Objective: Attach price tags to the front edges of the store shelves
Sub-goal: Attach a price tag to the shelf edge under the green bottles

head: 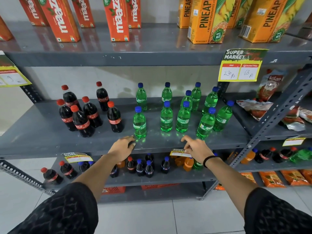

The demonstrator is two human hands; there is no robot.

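The price tag (179, 152) is pinched in the right hand (197, 149) at the shelf (50, 132) front edge. The left hand (122, 146) rests flat, holding nothing. The tag should be pressed level and smoothed flat.

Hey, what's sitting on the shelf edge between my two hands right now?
Nothing: in the head view the grey metal shelf is bare between the left hand and the right hand, which pinches a yellow price tag.

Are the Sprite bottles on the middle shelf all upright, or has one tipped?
All upright. Every Sprite bottle stands on its base on the middle shelf, blue caps on top; none lies on its side.
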